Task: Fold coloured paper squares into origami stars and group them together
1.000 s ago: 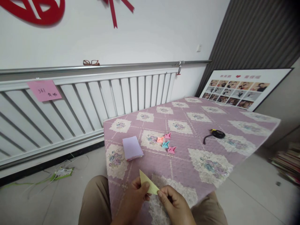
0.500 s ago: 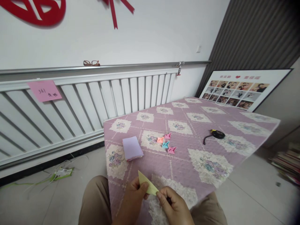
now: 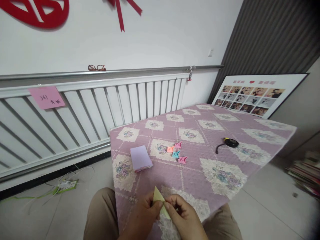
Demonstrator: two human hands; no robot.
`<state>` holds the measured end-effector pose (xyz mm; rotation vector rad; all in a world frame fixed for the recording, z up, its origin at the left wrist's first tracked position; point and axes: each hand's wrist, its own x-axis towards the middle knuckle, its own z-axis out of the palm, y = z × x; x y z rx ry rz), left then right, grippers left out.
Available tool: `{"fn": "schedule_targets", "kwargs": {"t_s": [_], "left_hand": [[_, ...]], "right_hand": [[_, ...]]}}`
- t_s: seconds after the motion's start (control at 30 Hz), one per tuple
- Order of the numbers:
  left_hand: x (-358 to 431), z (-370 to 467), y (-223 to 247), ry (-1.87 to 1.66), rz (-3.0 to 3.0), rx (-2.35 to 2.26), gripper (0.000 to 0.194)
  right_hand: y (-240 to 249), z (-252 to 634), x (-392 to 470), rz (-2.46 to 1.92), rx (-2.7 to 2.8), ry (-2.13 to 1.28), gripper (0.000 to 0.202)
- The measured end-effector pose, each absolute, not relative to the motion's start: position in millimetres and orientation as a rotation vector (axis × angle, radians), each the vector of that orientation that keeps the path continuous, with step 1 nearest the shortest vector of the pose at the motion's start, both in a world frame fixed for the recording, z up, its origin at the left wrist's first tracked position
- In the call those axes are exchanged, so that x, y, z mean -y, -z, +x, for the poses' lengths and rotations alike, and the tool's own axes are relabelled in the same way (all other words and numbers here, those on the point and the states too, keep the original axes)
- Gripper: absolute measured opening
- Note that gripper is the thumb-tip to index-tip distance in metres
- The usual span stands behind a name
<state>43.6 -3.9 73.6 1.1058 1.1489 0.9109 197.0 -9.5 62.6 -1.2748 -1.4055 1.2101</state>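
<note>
A: Hands and stock, left to right?
B: Left hand [image 3: 147, 210]: eight o'clock of the yellow paper [image 3: 157, 195], thumb and fingers closed on it. Paper: folded, between both hands, point toward eleven o'clock. Right hand [image 3: 183, 213]: four o'clock, thumb and forefinger pinching paper.
A: Obscured?
B: Left forearm [image 3: 133, 228], cropped at six o'clock. Left fingertips, behind paper. Paper's lower creases, partly covered, hard to read. Right curled fingers, partly hidden.

hands [image 3: 183, 216]: bare | forearms [image 3: 137, 224]: bare where visible | trousers [image 3: 102, 211]: plain khaki-brown, matte fabric, both legs alike
</note>
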Motion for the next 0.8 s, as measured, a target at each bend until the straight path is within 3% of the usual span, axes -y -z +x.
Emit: {"fn": "schedule_targets", "kwargs": {"t_s": [0.47, 0.6, 0.8], "left_hand": [[5, 48, -61, -0.944, 1.012, -1.082, 0.023], [6, 51, -58, -0.98, 0.837, -0.937, 0.033], [7, 53, -59, -1.026, 0.613, -0.724, 0.044]], "right_hand": [[-49, 195, 11, -1.336, 1.461, -1.06, 0.035], [-54, 189, 14, -1.319, 1.345, -1.048, 0.039], [-71, 181, 17, -1.066, 1.163, -1.409, 0.038]]}}
